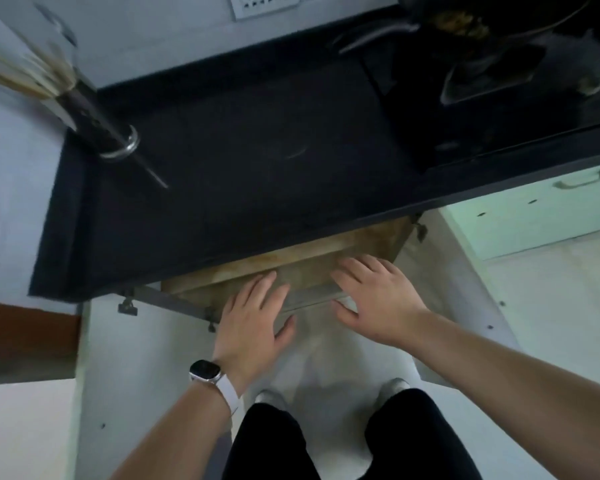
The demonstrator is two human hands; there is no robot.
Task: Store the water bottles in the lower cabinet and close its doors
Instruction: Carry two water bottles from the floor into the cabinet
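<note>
Lower cabinet (291,268) beneath the dark surface (239,161): both pale doors swung wide, left door (136,358), right door (465,306), brown interior partly visible below the surface's front edge; no water bottles can be made out inside or elsewhere. Left hand (253,317), watch (207,370) on its wrist, and right hand (374,292), both palm-down before the opening, fingers spread apart and holding nothing. Utensil holder (97,123) at the surface's left rear, stove (499,81) at right; frame blurred.
</note>
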